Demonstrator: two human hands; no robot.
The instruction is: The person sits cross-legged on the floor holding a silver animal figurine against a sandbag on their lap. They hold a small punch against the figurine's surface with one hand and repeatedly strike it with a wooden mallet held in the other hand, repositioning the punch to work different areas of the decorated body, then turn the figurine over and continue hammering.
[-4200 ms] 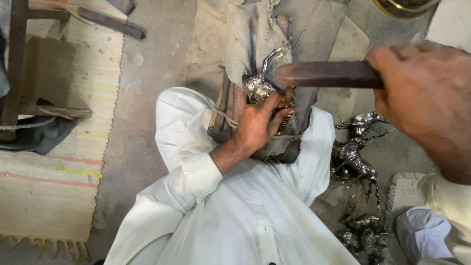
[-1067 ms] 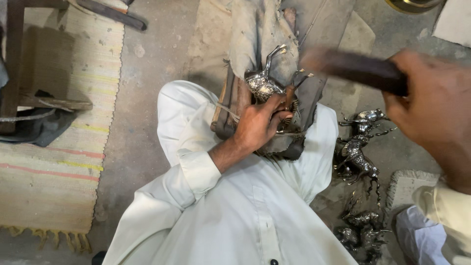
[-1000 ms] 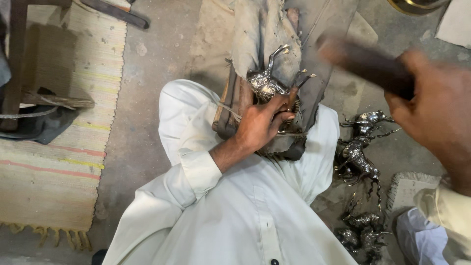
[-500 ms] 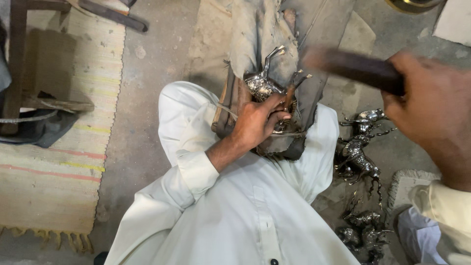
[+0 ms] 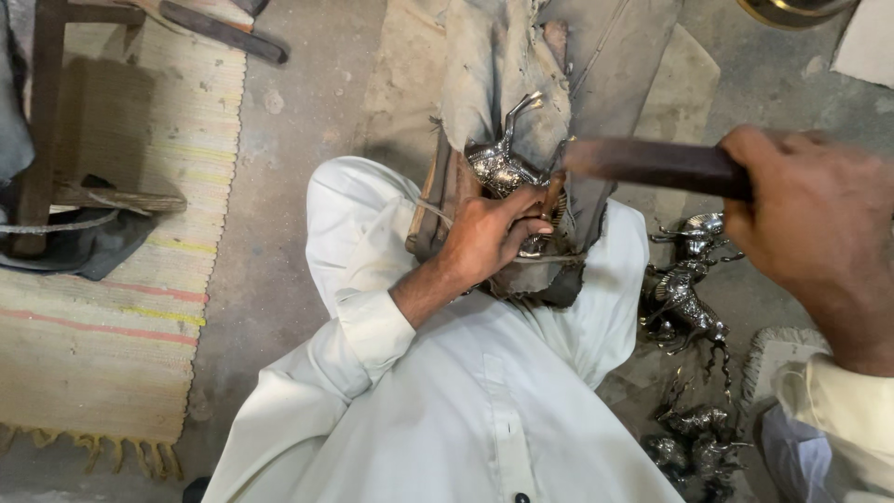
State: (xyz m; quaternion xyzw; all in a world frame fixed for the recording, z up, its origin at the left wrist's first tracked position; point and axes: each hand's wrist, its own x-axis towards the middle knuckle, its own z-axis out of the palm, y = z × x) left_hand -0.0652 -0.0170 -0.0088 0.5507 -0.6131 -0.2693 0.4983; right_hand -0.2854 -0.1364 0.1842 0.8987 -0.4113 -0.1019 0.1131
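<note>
Bare concrete floor (image 5: 307,140) fills the view from above, with a striped woven mat (image 5: 121,307) lying at the left edge and a dark wooden stool leg (image 5: 42,121) standing on it. At the centre, the person's lap is covered by a white garment (image 5: 466,401). The left hand (image 5: 489,237) curls around a shiny silver animal figurine (image 5: 503,163), its fingers pressing it down against a worn grey cloth pad (image 5: 521,56) that rests between the knees. The right hand (image 5: 819,233) is closed in a fist around the dark wooden handle (image 5: 652,163) of a tool, raised close to the camera and blurred, its far end just above the figurine. More silver figurines (image 5: 684,289) lie in a loose heap on the floor to the right, near the right knee.
</note>
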